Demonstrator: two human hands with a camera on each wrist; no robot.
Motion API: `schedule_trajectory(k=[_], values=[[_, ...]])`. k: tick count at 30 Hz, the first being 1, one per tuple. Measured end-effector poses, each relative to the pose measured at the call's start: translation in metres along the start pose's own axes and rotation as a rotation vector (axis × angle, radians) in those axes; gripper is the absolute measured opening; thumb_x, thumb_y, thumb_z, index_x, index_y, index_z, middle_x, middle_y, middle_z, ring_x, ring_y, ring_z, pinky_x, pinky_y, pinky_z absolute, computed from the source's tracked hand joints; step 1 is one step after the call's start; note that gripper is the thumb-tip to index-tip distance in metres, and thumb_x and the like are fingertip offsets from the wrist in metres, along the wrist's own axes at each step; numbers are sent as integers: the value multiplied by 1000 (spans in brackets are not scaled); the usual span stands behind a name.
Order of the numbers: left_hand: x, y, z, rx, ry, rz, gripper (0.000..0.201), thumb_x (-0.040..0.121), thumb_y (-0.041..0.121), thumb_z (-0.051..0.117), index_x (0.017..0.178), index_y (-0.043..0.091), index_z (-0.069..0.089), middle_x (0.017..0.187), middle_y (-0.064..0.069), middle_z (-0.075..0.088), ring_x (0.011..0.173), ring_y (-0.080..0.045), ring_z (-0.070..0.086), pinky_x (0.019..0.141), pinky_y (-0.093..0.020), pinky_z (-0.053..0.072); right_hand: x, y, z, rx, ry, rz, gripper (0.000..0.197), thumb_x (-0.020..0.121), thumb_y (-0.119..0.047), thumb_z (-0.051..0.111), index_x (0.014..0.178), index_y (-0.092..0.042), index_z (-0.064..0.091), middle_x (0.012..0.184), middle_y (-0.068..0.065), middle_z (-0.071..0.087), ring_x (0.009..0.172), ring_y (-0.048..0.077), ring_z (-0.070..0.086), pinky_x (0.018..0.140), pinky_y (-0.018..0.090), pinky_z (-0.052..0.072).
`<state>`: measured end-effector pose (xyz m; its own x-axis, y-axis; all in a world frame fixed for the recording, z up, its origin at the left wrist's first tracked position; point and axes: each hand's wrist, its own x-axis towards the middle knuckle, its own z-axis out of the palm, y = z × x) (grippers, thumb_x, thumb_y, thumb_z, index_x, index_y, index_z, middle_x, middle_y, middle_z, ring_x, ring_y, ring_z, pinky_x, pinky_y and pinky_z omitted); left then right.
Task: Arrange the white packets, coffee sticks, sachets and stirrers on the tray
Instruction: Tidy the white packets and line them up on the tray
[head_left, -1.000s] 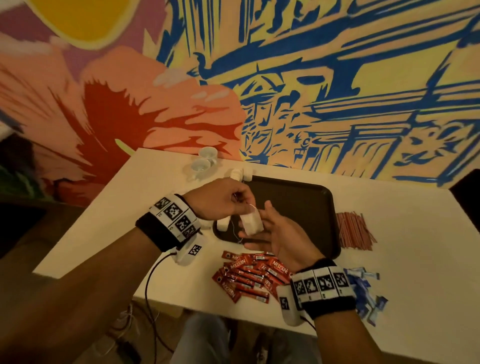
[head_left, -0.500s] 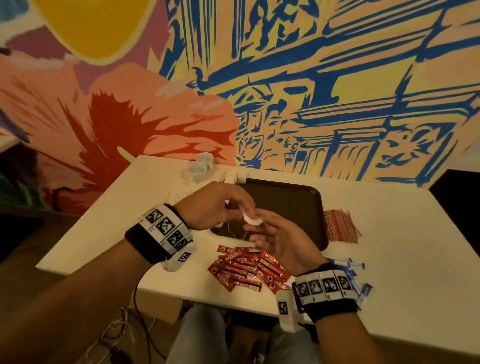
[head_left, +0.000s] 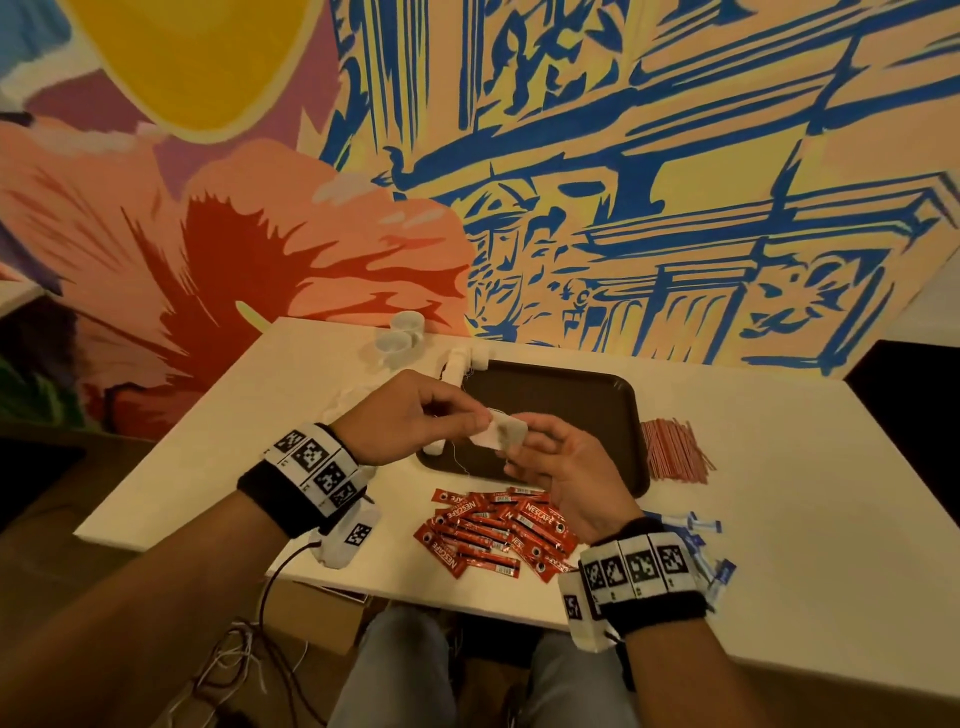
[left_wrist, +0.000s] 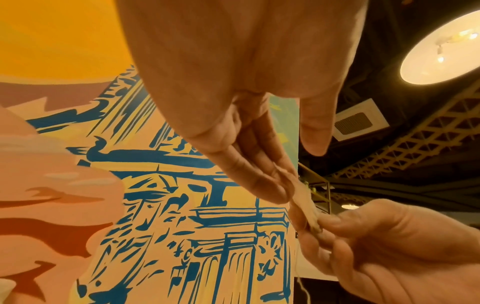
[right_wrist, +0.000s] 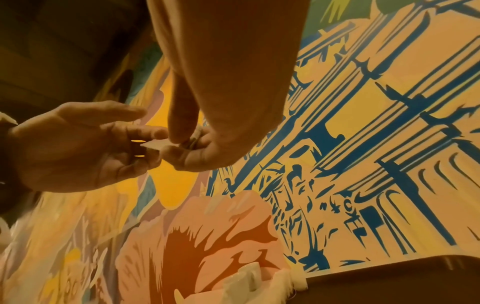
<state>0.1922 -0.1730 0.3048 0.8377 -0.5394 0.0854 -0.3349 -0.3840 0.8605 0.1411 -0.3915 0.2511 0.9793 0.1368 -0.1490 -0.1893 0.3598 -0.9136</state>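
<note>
Both hands meet above the near-left corner of the dark tray (head_left: 571, 410), sharing one white packet (head_left: 501, 434). The left hand (head_left: 410, 421) has a grip on the packet's left edge, pinched between thumb and fingertips; the right hand (head_left: 566, 467) grasps its right end between thumb and forefinger, remaining fingers loosely spread. The packet hangs in the air between the two grips, a thin string trailing down from it. More white packets (head_left: 460, 364) lie at the tray's far-left corner. Red coffee sticks (head_left: 493, 530) are heaped at the surface's near edge, blue sachets (head_left: 701, 545) beside the right wrist, red stirrers (head_left: 672, 449) just beyond the tray's right edge.
</note>
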Motion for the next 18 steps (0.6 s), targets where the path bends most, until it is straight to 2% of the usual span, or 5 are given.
schedule_trajectory(k=[4,6,9,13,18], values=[[5,0,3,60,0,15,20,85,14,78,105,20,77,90,-10,71,73,-14,64,69,-20,51,-2,-3,0,-151,-11,34,31,87,1,73,115,-10,68,107,11,77,97,25,73,87,35,59],[7,0,4,106,-14,25,28,85,11,78,110,23,74,95,-12,67,77,-19,65,74,-25,55,-2,-4,1,-237,-19,25,26,88,-10,76,112,-9,70,104,9,77,94,22,74,83,32,59],[11,3,6,111,-26,11,38,84,9,79,119,20,69,91,-12,65,76,-11,62,76,-22,53,0,-3,2,-319,-18,-6,25,89,-17,76,111,-8,70,101,9,78,93,22,74,78,29,61],[16,0,7,213,-30,-10,27,83,14,80,109,18,75,89,1,70,81,-10,67,74,-16,52,3,-1,-1,-402,-46,-44,23,91,-15,74,113,-14,72,101,6,78,93,19,74,79,29,61],[25,-9,9,172,-69,-24,16,87,19,77,102,16,76,81,-2,74,71,-18,71,69,-27,58,8,4,-4,-466,13,-60,16,94,-25,71,106,-16,75,100,1,77,92,15,73,76,26,60]])
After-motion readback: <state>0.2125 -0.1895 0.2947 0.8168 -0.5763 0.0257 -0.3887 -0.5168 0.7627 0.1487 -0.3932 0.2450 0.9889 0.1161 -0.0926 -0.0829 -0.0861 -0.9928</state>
